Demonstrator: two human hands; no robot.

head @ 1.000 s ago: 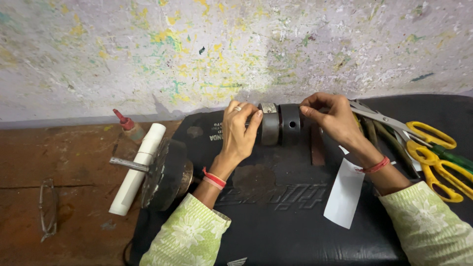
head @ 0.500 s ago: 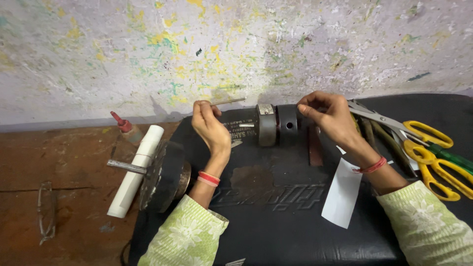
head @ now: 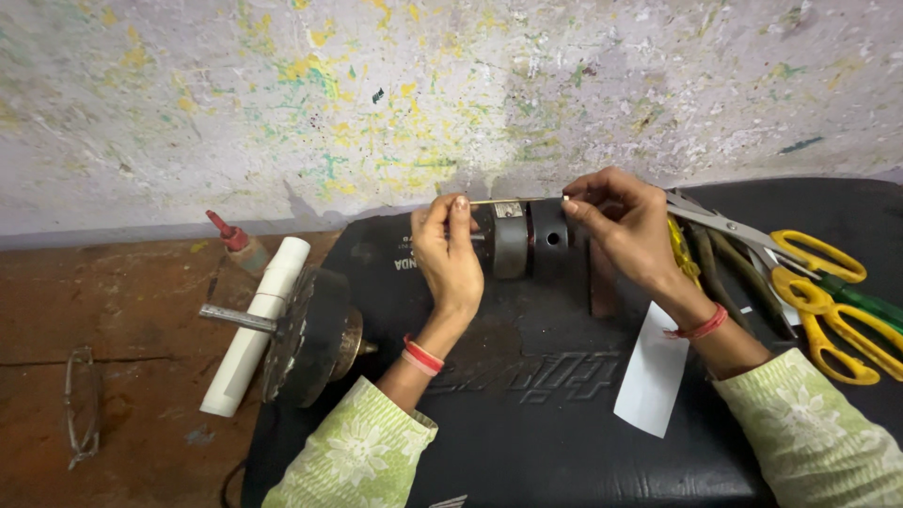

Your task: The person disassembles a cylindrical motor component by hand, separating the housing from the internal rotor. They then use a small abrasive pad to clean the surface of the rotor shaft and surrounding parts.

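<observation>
Left hand [head: 453, 246] and right hand [head: 623, 224] pinch the ends of a thin rod [head: 513, 200] above the dark motor part [head: 529, 239].

From my feed, my left hand [head: 450, 249] covers the near end of the grey cylindrical part [head: 511, 240], so I cannot tell how the thin strip [head: 513, 200] pinched above it ends there. My right hand [head: 623, 226] hides the dark ring's [head: 550, 240] far side. Right of that grip, the yellow-handled scissors [head: 828, 282] run off the frame edge. Both sleeves are cut off below.
</observation>
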